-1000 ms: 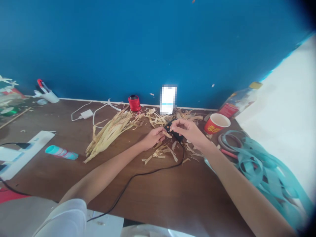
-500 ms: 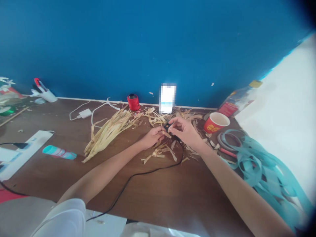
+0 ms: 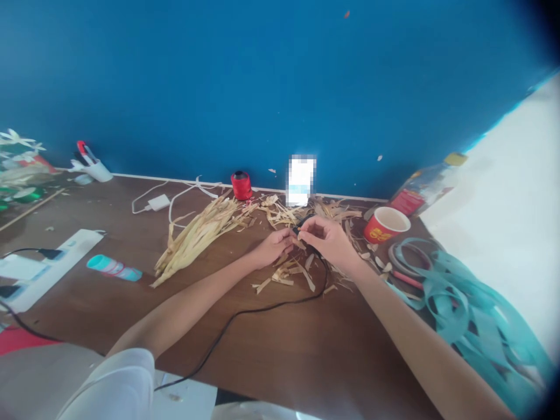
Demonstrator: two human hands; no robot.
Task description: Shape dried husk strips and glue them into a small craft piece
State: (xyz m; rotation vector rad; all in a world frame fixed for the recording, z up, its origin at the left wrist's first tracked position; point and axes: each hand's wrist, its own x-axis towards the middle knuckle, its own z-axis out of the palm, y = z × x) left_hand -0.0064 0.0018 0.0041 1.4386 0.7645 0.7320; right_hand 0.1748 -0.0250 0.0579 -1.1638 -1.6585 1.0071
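Note:
My left hand (image 3: 275,248) has its fingers closed around a small piece of dried husk (image 3: 300,244). The thumb and index finger of my right hand (image 3: 329,238) pinch together at the same spot, with the fingertips of both hands almost touching. Part of the small piece is hidden by the fingers. Just behind them lies a black object (image 3: 306,220), mostly covered, its kind unclear. A black cord (image 3: 266,304) runs from near it toward the front edge. Husk scraps (image 3: 284,273) lie scattered beneath and around both hands.
Left of the hands lies a bundle of dried husks (image 3: 199,236). A red spool (image 3: 241,185) and a bright phone-like screen (image 3: 301,181) stand by the blue wall. On the right are a red paper cup (image 3: 387,224) and teal ribbon (image 3: 476,309); a power strip (image 3: 65,262) lies left.
The view has shifted slightly, so things appear a little further right and lower. My right fingertips have drawn closer together over the small piece; the left hand stays beside it.

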